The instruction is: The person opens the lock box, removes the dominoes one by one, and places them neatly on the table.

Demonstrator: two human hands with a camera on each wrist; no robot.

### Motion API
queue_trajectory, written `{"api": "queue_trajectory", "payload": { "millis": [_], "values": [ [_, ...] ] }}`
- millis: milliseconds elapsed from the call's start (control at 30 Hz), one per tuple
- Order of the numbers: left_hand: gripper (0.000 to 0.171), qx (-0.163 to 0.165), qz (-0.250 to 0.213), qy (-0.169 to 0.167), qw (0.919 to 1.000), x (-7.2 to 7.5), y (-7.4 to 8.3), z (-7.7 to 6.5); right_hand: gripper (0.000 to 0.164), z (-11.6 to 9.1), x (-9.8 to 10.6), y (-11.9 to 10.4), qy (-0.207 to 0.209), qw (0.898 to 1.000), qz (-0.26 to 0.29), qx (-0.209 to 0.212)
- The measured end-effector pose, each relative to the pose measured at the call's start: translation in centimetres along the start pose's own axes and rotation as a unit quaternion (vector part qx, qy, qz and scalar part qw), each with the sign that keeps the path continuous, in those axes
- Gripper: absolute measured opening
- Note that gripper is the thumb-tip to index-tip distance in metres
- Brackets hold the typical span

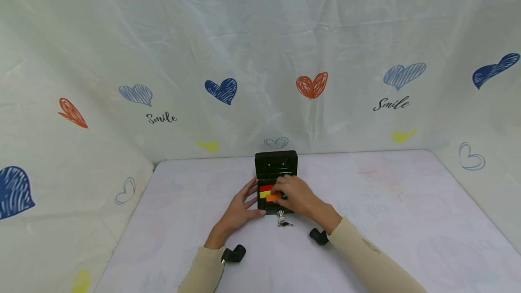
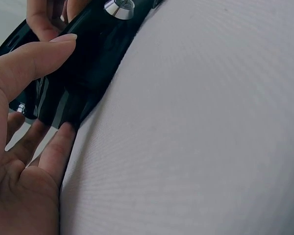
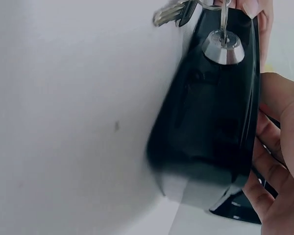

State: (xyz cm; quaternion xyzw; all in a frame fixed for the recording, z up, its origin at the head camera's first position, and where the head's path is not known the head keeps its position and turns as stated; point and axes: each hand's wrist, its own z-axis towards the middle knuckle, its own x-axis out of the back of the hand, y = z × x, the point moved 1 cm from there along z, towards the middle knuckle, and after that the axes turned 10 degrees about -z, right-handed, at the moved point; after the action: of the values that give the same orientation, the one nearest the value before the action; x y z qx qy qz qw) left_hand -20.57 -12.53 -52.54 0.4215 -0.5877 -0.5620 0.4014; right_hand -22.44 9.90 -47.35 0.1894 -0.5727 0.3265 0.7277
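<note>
A small black cash box (image 1: pixel 264 210) stands with its lid (image 1: pixel 276 164) raised. Red (image 1: pixel 265 188), yellow (image 1: pixel 264 195) and orange (image 1: pixel 272 197) rectangular pieces show inside it. My left hand (image 1: pixel 240 207) rests against the box's left side with spread fingers, its thumb at the front edge. From the right, my right hand (image 1: pixel 296 193) reaches into the box and pinches the orange piece; its fingertips are partly hidden. Keys (image 1: pixel 283 224) hang at the lock (image 3: pixel 224 48) on the front. In the left wrist view, the left thumb (image 2: pixel 49 54) lies across the box's front.
A white-covered table (image 1: pixel 203 184) surrounds the box. Behind it hangs a pale sheet (image 1: pixel 264 58) printed with hearts and the word "Smile". Black wrist devices sit at the left (image 1: pixel 234 253) and right (image 1: pixel 319 236) sleeves.
</note>
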Motion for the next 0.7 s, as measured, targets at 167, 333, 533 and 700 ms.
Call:
{"api": "queue_trajectory", "payload": {
  "millis": [167,333,533,700],
  "values": [
    [0.103,-0.004,-0.001,0.0,1.0,0.0,0.0,-0.1,0.021,-0.7,0.2,0.6,0.005,1.0,0.001,-0.012],
    [0.103,-0.006,-0.002,-0.001,1.0,0.0,0.2,-0.2,0.02,-1.4,0.5,1.0,0.018,0.999,0.009,-0.025],
    [0.102,-0.005,0.0,0.001,1.0,0.0,0.1,-0.1,0.021,-2.3,0.8,1.8,0.038,0.999,0.012,-0.033],
    [0.103,-0.002,-0.004,0.001,1.0,0.0,0.1,0.0,0.021,-2.8,1.1,2.5,0.048,0.998,0.013,-0.045]
  ]
}}
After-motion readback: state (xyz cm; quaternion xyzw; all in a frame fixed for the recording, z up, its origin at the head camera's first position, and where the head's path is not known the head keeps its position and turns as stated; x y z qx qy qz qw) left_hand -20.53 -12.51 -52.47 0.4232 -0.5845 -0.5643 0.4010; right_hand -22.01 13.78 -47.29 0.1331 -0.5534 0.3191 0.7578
